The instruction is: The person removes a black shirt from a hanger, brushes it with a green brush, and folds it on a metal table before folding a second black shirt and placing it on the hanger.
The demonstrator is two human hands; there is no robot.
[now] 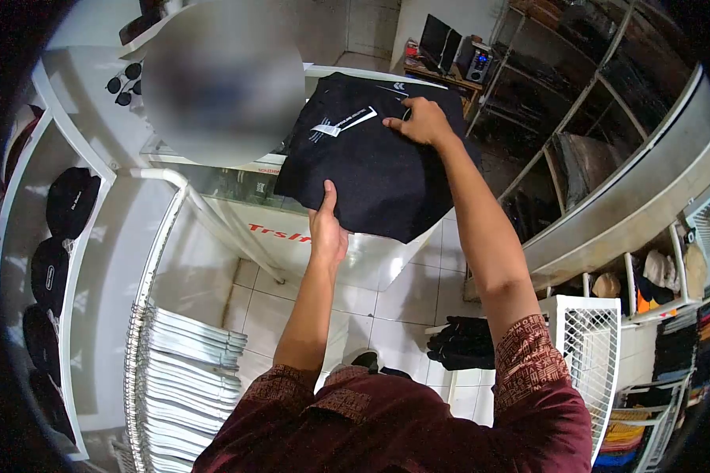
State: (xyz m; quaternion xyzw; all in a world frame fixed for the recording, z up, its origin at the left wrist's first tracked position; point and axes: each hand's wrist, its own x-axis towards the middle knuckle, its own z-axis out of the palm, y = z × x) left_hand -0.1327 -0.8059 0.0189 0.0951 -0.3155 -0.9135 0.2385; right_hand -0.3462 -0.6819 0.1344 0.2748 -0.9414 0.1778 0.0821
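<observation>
**Black garment pinned flat on glass counter, both hands on it**

Head view. Nearest: maroon patterned sleeves, forearms reaching up and away. Further out, folded black garment lying on glass counter, near corner jutting past the counter's front edge. White printed tag on the garment's upper face.

Left hand at the near hem: thumb up on top of the cloth, fingers apparently curled beneath, a closed pinch on the edge. Right hand pressed on the far upper part, just right of the tag, fingers bent and touching the fabric; whether merely pressing or actually pinching cloth, cannot tell.

Risks, as a judgement: overhanging corner liable to slide off toward the tiled floor if the left hold slackens; fold liable to shift or bunch if the two hands pull against each other; tag liable to crease under the right fingers.

Around: dark caps on white shelving at left, white hangers on a rack below, sunglasses higher up.
</observation>
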